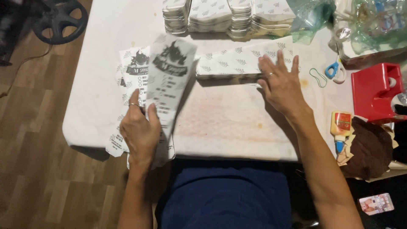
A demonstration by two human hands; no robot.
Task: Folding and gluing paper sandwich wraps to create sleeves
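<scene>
My left hand point(140, 129) grips a flat printed paper bag point(167, 80) and lifts it off a pile of similar flat sheets point(129, 70) at the table's left side. My right hand point(280, 82) lies palm down, fingers spread, on the right end of a low stack of folded patterned paper boxes point(231, 63) in the middle of the white table point(229, 123). Both hands wear a ring.
Taller stacks of folded boxes point(229, 17) line the far edge. To the right lie blue-handled scissors point(335, 70), a rubber band point(318, 77), a red tape dispenser point(375, 91), a glue bottle point(340, 127), a brown cloth point(371, 146) and plastic bags point(369, 21). A phone point(376, 204) lies lower right.
</scene>
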